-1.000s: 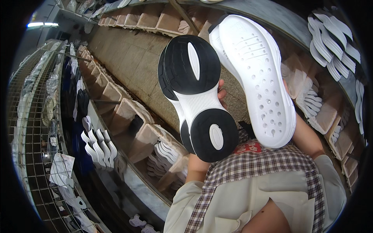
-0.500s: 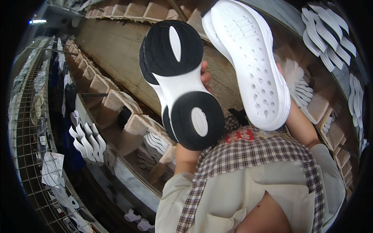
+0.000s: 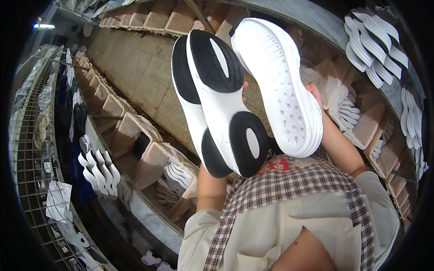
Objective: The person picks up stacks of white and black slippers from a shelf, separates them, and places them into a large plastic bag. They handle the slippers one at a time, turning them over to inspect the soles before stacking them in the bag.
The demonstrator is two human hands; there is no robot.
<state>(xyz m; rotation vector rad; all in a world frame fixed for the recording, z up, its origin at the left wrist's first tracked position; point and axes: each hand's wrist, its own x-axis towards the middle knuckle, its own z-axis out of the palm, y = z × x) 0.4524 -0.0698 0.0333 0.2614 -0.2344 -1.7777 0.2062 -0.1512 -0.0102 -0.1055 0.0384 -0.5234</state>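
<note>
The left hand [image 3: 245, 91] holds up a black-and-white pair [image 3: 221, 101] of shoe soles, treads toward the camera, the front one overlapping the other and set a little to its right. Its fingertips show at the pair's right edge, clamped on it, while most of the hand is hidden behind. The right hand [image 3: 313, 92] grips a white pair [image 3: 281, 86], fingers closed on its right edge; the front sole shows its inner face, with round pits and short grooves (the sole behind is mostly covered, though a black tip peeks out at the upper left). Both pairs are in the air before the checked apron [image 3: 294, 189], side by side, their upper parts so close that I cannot tell whether they touch. Beyond them lies the tiled floor [image 3: 135, 58], edged by lined bins [image 3: 124, 133]. White soles fill part of a bin to the left and another to the right. One stack [image 3: 100, 174] stands at the left bench [image 3: 162, 235], and more soles [image 3: 375, 47] are stacked on the right bench. A wire rack [image 3: 31, 180] runs along the far left.
</note>
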